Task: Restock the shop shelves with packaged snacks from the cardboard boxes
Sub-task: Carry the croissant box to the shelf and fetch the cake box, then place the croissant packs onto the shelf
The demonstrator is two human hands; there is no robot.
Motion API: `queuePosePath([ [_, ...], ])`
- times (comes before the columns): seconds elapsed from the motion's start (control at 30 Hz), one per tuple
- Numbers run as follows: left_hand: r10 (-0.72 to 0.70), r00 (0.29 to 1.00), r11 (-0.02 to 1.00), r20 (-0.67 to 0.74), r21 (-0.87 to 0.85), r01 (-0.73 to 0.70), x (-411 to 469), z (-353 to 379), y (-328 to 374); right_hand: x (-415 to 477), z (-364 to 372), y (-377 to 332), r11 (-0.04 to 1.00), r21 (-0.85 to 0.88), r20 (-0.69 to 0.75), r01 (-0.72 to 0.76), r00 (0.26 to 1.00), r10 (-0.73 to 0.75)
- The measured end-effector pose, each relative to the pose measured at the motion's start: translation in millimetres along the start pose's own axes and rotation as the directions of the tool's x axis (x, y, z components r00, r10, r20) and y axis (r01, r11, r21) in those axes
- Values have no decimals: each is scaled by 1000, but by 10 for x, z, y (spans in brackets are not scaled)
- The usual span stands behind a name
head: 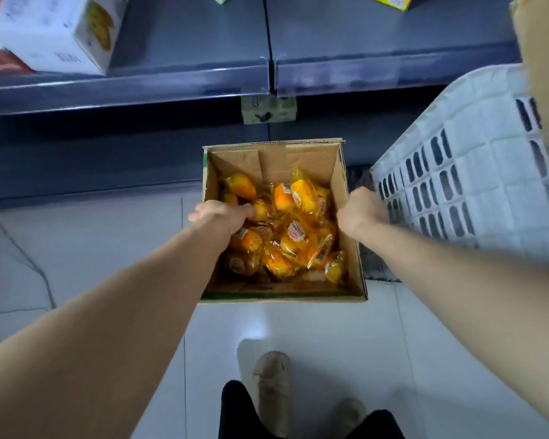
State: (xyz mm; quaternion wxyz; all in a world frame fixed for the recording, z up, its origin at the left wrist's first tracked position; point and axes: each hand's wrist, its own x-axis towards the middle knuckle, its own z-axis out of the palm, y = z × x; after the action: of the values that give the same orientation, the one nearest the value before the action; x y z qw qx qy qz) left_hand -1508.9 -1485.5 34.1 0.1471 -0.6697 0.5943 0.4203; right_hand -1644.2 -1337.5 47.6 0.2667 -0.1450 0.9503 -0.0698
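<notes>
Left hand (pixel 222 217): curled over left wall of my cardboard box (pixel 276 150)
Right hand (pixel 358 210): gripping right wall
Snacks (pixel 298 229): between them, nearer left

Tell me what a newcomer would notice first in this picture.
The open cardboard box at centre, full of bright orange snack packets, stands out first. The left hand and right hand grip its side walls. A white slatted crate sits to its right, grey shelves behind.
</notes>
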Motion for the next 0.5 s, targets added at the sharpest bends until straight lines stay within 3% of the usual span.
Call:
queuePosePath([
  [0.13, 2, 999, 1000, 53, -22, 0, 423, 370, -111, 362, 370, 109, 999, -44, 6, 8, 1000, -8],
  [0.33, -66, 998, 998, 13, 2, 66, 750, 761, -269, 656, 842, 259, 1000, -14, 31, -15, 999, 16],
  [0.5, -123, 991, 991, 52, -46, 125, 792, 892, -384, 665, 1002, 305, 993, 28, 64, -113, 992, 111],
])
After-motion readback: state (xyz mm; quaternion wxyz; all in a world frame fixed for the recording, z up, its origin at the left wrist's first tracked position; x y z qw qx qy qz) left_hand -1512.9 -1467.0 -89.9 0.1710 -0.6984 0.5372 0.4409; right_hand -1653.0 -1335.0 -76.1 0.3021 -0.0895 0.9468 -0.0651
